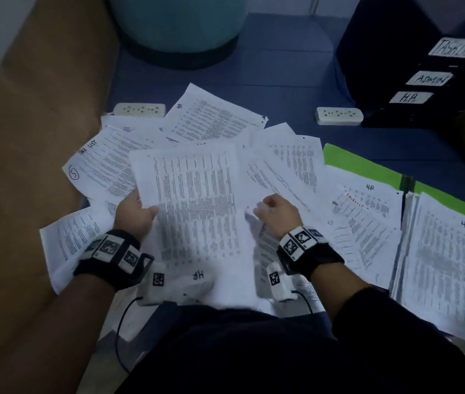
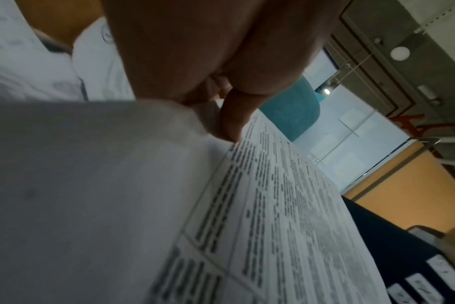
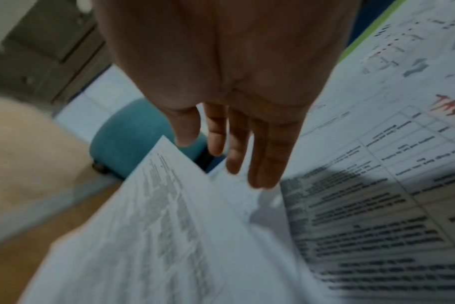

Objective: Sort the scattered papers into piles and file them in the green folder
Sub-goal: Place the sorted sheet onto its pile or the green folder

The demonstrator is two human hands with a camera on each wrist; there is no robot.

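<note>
Left hand (image 1: 136, 213) pinches the printed sheet (image 1: 194, 211) at its left edge, thumb on top. Right hand (image 1: 275, 213) rests loose-fingered beside the opposite edge, holding nothing. Judged light, limp, crease-prone; support both edges. Green folder (image 1: 362, 163) lies well right of the grip.

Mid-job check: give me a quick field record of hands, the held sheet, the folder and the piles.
left hand: grips held sheet's left edge
right hand: fingers straight, holds nothing
held sheet: printed table, marked HR
green folder: open at right, papers on it
scattered papers: still spread out unsorted
black trays: labelled TASK LIST, ADMIN, H.R.
</note>
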